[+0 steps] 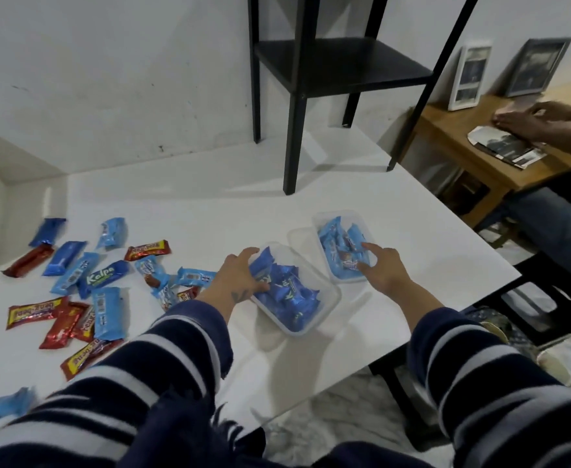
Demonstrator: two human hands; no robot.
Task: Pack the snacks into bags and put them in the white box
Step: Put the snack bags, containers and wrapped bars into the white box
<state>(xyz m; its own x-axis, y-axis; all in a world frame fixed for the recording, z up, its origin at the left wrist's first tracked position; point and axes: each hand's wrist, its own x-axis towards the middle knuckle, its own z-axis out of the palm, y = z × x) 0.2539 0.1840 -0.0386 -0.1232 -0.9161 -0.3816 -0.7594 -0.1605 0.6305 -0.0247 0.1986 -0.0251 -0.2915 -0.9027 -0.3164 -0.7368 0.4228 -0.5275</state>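
Far to the left of the left grip (235, 276), lots of loose snacks (84, 282) lie on the white counter (209, 214). Some are blue and some are red. These are not packed yet. The left grip has its fingers curled over the near edge of a clear tray (296, 287), holding it. That tray is full of dark blue snacks. Just right of it, the right grip (383, 266) rests with loose, open fingers on a second clear tray (340, 246), which holds light blue snacks. I see no bags and no white box. So two trays look filled, but much is left to do.
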